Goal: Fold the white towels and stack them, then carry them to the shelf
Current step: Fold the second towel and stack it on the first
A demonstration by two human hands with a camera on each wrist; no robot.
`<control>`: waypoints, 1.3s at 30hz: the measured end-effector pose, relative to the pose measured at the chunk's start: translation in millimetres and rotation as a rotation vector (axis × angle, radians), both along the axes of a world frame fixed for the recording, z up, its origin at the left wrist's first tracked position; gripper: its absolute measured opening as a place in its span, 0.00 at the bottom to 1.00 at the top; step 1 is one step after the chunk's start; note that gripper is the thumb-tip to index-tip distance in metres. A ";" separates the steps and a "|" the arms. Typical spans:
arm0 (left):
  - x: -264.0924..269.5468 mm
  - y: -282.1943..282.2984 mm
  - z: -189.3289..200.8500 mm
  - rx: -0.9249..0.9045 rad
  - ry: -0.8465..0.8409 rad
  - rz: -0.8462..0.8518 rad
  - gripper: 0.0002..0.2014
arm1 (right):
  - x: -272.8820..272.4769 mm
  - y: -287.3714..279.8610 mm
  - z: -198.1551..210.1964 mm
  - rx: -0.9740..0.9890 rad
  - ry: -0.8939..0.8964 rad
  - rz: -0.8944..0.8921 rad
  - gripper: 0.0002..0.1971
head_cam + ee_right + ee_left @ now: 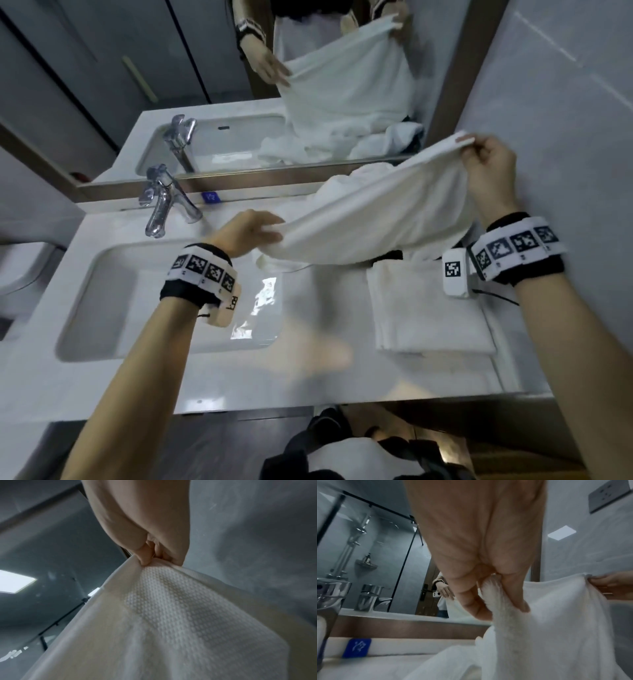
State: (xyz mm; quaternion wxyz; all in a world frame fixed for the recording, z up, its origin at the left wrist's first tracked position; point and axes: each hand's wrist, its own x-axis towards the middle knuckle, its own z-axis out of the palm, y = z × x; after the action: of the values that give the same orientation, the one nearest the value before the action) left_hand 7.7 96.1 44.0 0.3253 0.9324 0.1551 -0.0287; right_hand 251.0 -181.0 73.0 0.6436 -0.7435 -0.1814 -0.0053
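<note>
A white towel (373, 219) hangs stretched across the middle of the head view, held up above the vanity counter (308, 370). The left hand (251, 231), just left of centre, pinches one end of it between thumb and fingers; the left wrist view shows the cloth bunched between those fingertips (523, 606). The right hand (489, 161), higher up at the right of the frame, grips the other end by its hem, and the right wrist view shows the thumb and fingers curled tight on the woven border. The towel sags between the two hands, its lower edge trailing toward a loose heap of white cloth (363, 174) that lies at the back of the counter against the mirror (205, 68). Below the right wrist, at the lower right of the frame, a folded towel (428, 308) lies flat on the counter. The sink basin (113, 308) fills the left side, with the chrome faucet (164, 202) behind it.
</note>
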 end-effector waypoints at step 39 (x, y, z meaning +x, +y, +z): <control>168.8 -104.3 -77.9 -0.086 -0.006 -0.231 0.20 | -31.2 -20.7 -115.7 -0.581 0.021 0.175 0.13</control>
State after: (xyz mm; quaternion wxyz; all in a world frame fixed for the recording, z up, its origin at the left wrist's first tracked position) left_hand 176.4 -8.3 -33.9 0.3602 0.9292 0.0441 -0.0700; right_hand 219.8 -201.7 -42.7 0.4038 -0.8781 -0.2320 0.1098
